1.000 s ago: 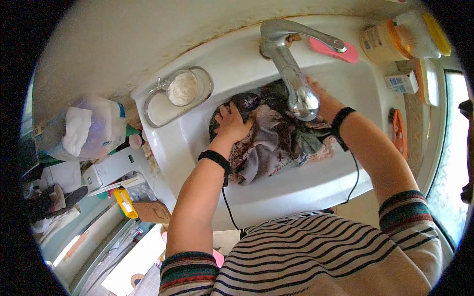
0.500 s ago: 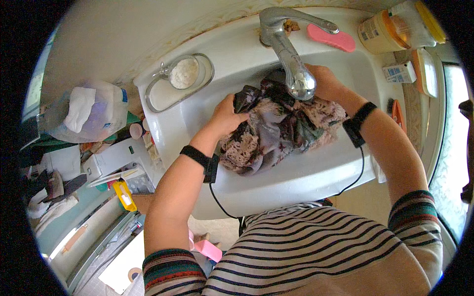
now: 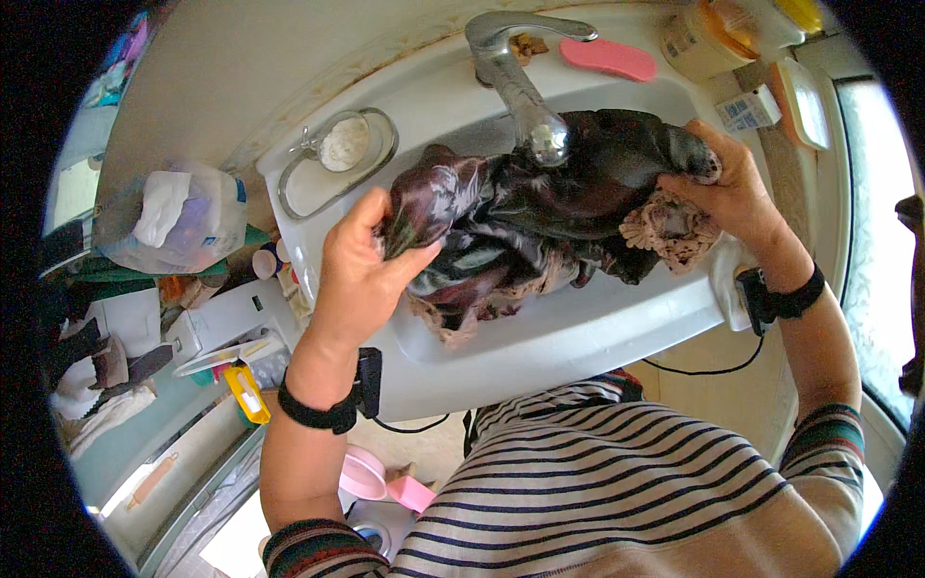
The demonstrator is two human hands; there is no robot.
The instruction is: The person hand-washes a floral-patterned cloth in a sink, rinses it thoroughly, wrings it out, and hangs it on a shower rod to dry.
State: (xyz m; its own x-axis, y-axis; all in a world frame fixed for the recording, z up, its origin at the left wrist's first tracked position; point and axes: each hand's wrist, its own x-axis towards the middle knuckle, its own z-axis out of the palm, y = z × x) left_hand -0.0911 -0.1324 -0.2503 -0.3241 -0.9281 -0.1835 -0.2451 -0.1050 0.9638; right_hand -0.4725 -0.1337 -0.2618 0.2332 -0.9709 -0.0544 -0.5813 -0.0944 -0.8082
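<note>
A wet, dark patterned garment (image 3: 578, 197) with beige lace trim is stretched between my two hands over the white sink (image 3: 578, 332). My left hand (image 3: 361, 265) grips its left end, thumb on top and fingers curled behind the cloth. At the other end my right hand (image 3: 723, 188) pinches a bunched edge, close to a ruffle of lace (image 3: 673, 231). The chrome faucet (image 3: 525, 106) reaches over the back of the sink, its spout tip in front of the cloth. Lower folds of the garment hang into the basin.
On the sink's left corner, a wire soap holder (image 3: 390, 144) carries a cup of white powder (image 3: 345, 144). A pink brush-shaped piece (image 3: 607, 60) lies behind the faucet. Plastic tubs (image 3: 699, 48) and a small white box (image 3: 750, 109) line the right side. A bagged bundle (image 3: 183, 222) stands left.
Both hands have moved apart and lifted the garment, which was bunched in the basin. It is now spread wider, showing its dark, shiny side.
</note>
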